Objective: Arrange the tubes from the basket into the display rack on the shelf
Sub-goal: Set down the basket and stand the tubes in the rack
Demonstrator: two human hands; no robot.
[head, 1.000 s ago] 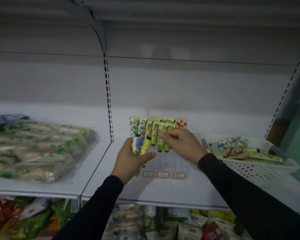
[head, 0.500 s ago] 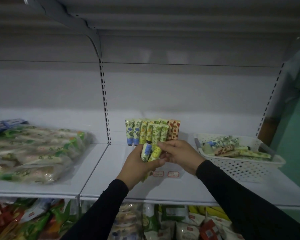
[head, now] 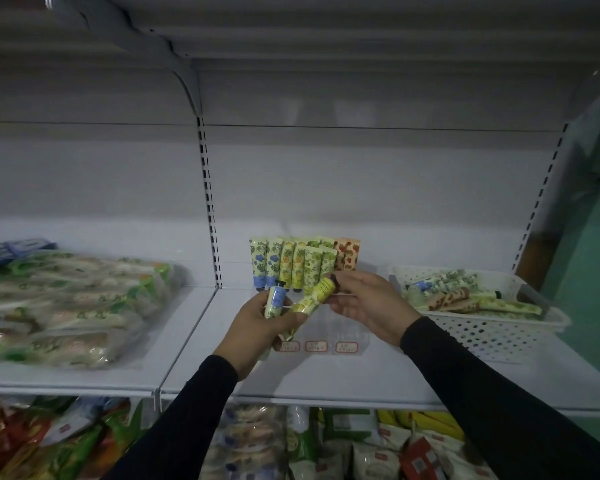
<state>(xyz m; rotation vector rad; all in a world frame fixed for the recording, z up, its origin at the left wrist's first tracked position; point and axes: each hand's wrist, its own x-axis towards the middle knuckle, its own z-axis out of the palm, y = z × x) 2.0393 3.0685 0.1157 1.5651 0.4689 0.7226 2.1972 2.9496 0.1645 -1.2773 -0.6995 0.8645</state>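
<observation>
Yellow tube [head: 314, 295] spans both hands' grips.

Rack [head: 321, 336] label txt too small, yellow tube [head: 313, 295] base hidden by left hand [head: 257, 327].

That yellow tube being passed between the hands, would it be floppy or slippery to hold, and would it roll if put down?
Probably fairly stiff: the yellow tube keeps a straight line though held only at its ends by the left hand and right hand. Its sheen hints at a slightly slick skin. The round cap end might roll, though the flat crimped tail would likely stop it.
</observation>
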